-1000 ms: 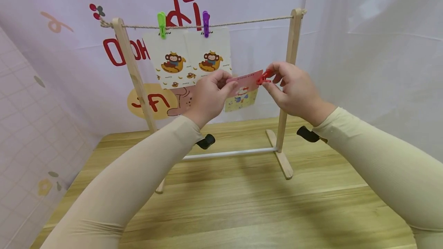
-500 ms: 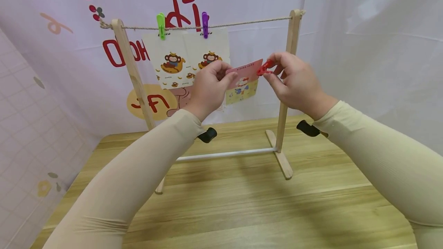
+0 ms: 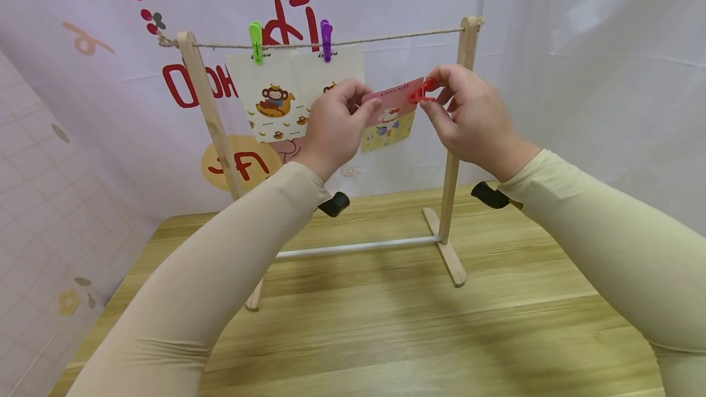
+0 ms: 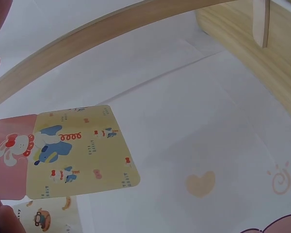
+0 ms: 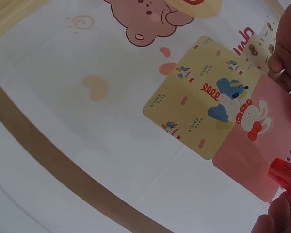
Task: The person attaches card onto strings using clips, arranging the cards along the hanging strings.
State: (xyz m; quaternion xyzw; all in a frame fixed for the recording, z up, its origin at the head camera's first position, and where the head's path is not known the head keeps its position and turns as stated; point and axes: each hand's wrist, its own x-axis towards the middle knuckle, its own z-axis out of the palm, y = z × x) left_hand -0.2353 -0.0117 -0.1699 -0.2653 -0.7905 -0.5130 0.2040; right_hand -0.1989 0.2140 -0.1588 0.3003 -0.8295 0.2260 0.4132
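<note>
A pink and yellow card with a rabbit (image 3: 390,112) hangs between the hands, a little below the rope line (image 3: 394,37). My left hand (image 3: 335,124) pinches its upper left corner between thumb and fingers. At the opposite upper corner my right hand (image 3: 475,116) pinches a red clothespin (image 3: 421,92). In the right wrist view the clothespin (image 5: 284,173) overlaps the card's pink corner; whether it bites the card I cannot tell. The left wrist view shows the card's yellow half (image 4: 82,153) hanging loose.
The rope runs between two wooden posts (image 3: 452,182) joined low down by a white rod (image 3: 361,247). Green (image 3: 256,43) and purple (image 3: 326,40) clothespins hold a monkey-print sheet (image 3: 265,87) on its left part. A printed curtain (image 3: 579,78) hangs behind the wooden tabletop (image 3: 386,336).
Both hands have risen steadily, bringing the card and red clothespin up nearer the rope. My left hand now covers more of the monkey-print sheet. Both grips look the same.
</note>
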